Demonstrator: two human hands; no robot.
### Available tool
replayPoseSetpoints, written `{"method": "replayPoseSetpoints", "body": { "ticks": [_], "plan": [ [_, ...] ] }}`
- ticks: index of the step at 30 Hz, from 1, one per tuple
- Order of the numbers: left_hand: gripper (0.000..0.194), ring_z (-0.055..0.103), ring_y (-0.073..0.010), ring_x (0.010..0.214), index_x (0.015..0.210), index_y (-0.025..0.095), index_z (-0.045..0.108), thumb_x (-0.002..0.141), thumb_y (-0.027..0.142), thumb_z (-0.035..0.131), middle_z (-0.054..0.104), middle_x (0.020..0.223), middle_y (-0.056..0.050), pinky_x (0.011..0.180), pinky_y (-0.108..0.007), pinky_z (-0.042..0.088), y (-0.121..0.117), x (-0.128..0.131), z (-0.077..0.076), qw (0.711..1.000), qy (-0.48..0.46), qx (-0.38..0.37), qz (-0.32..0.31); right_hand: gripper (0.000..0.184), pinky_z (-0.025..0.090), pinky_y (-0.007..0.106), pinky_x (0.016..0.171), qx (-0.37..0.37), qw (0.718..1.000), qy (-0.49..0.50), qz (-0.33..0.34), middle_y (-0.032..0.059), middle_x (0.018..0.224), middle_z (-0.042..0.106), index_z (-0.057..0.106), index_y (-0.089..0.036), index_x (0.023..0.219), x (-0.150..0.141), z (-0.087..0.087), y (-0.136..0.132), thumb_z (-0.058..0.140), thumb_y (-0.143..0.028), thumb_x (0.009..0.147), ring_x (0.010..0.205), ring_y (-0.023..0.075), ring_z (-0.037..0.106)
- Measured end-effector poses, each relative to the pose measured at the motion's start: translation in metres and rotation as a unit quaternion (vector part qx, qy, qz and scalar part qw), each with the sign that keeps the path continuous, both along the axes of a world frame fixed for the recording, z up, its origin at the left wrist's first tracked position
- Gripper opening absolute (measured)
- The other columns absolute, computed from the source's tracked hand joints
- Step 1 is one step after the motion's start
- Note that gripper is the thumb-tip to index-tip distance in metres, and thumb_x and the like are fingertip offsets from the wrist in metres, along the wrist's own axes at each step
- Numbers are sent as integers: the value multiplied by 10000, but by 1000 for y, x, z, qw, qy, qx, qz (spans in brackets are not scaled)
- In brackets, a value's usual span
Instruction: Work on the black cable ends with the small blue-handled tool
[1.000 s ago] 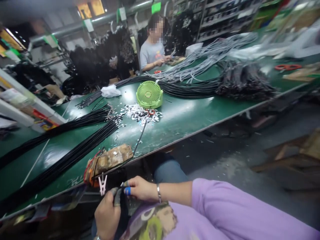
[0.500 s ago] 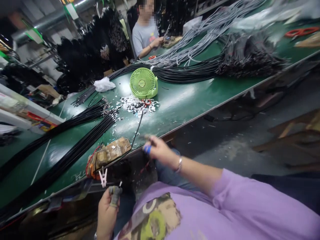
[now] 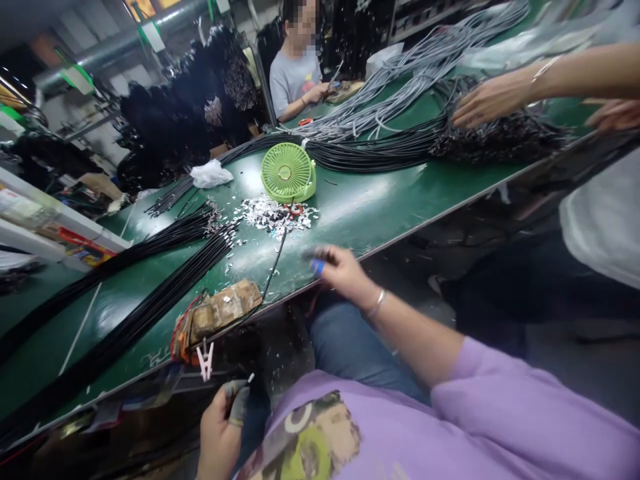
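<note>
My left hand (image 3: 223,417), with grey covers on its fingers, is low beside my lap, closed on what looks like a cable; only its white tip (image 3: 251,378) pokes out, and the rest is hidden or dark. My right hand (image 3: 345,273) reaches over the table's front edge, fingers stretched forward, with a blue band (image 3: 317,267) on one digit. Its fingertips are blurred, and I make out nothing held in them. Closest to it on the table are a black cord (image 3: 275,263) and a heap of white scraps (image 3: 273,217).
A green fan (image 3: 286,172) stands behind the scraps. Black cable bundles (image 3: 165,270) lie at left; a tape-wrapped block (image 3: 233,303) and pink clothespin (image 3: 205,360) are at the edge. A co-worker's hand (image 3: 493,100) rests over cables at right; another person (image 3: 295,73) sits opposite.
My right hand has moved right and slightly up over the table edge. My left hand has dropped slightly, still gripping. A co-worker's arms have come in from the right, over the cable pile.
</note>
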State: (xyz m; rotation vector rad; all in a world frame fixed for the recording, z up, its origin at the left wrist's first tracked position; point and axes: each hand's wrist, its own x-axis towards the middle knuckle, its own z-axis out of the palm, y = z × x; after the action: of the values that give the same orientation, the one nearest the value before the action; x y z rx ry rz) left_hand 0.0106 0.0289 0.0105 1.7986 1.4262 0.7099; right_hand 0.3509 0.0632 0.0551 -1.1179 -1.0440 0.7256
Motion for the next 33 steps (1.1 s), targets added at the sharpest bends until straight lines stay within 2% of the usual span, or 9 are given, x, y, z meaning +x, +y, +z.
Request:
{"method": "replayPoseSetpoints", "body": {
  "ticks": [2, 3, 6, 9, 14, 19, 25, 29, 33],
  "plan": [
    [379, 544, -150, 490, 691, 170, 661, 683, 547, 619, 610, 541, -9, 483, -231, 472, 2, -1, 1, 1000, 9, -16, -25, 97, 477, 259, 680, 11, 982, -94, 166, 15, 728, 614, 653, -165, 798, -37, -22, -22, 601, -213, 731, 742, 144, 583],
    [388, 493, -131, 444, 657, 170, 638, 696, 554, 603, 554, 486, 7, 439, -215, 428, 2, 0, 3, 999, 13, -25, -35, 154, 481, 266, 694, 21, 970, -121, 208, 35, 797, 634, 665, -160, 859, -54, -29, -28, 597, -218, 733, 768, 152, 589],
    [410, 421, -107, 431, 621, 166, 594, 738, 558, 559, 479, 461, 22, 418, -197, 363, 1, 4, 10, 998, 23, -41, -49, 390, 485, 264, 751, 72, 939, -166, 292, 80, 1004, 634, 625, -148, 1080, -92, -39, -34, 582, -137, 692, 880, 164, 588],
    [431, 405, -105, 452, 689, 157, 611, 767, 569, 514, 492, 505, 14, 423, -198, 350, -4, 7, 13, 996, 20, -61, -63, 435, 472, 252, 806, 128, 907, -212, 341, 91, 1023, 647, 630, -133, 1061, -117, -42, -32, 515, -34, 653, 928, 165, 590],
    [483, 388, -88, 442, 664, 146, 581, 765, 611, 497, 460, 499, 23, 422, -189, 335, -13, 0, 1, 994, -17, -96, -43, 284, 476, 239, 745, 134, 892, -285, 324, 61, 845, 666, 658, -148, 876, -139, -53, -30, 530, -30, 651, 806, 156, 596],
    [553, 337, -69, 394, 671, 146, 565, 699, 696, 517, 394, 453, 52, 390, -182, 307, -13, -8, -12, 988, -54, -145, -17, 261, 473, 197, 692, 132, 892, -272, 335, 42, 824, 657, 653, -145, 891, -142, -59, -29, 571, -49, 662, 763, 133, 592],
    [577, 353, -75, 402, 657, 143, 569, 648, 720, 554, 408, 447, 45, 394, -186, 307, -8, -3, -9, 987, -55, -152, -15, 304, 475, 198, 713, 97, 899, -280, 323, 45, 857, 664, 661, -151, 943, -142, -64, -30, 578, -40, 672, 804, 136, 603],
    [571, 360, -79, 393, 655, 149, 563, 641, 720, 562, 412, 426, 45, 390, -189, 307, -6, -2, -8, 984, -57, -166, -12, 288, 479, 206, 719, 63, 920, -222, 317, 37, 860, 675, 672, -175, 944, -145, -67, -31, 592, -66, 690, 796, 135, 614],
    [541, 380, -79, 404, 669, 151, 557, 679, 692, 548, 428, 450, 44, 398, -185, 325, -9, -3, -10, 985, -60, -164, -6, 250, 467, 190, 645, -21, 939, -113, 326, 3, 794, 657, 662, -181, 905, -148, -65, -33, 603, -82, 683, 700, 108, 592]
  ]
}}
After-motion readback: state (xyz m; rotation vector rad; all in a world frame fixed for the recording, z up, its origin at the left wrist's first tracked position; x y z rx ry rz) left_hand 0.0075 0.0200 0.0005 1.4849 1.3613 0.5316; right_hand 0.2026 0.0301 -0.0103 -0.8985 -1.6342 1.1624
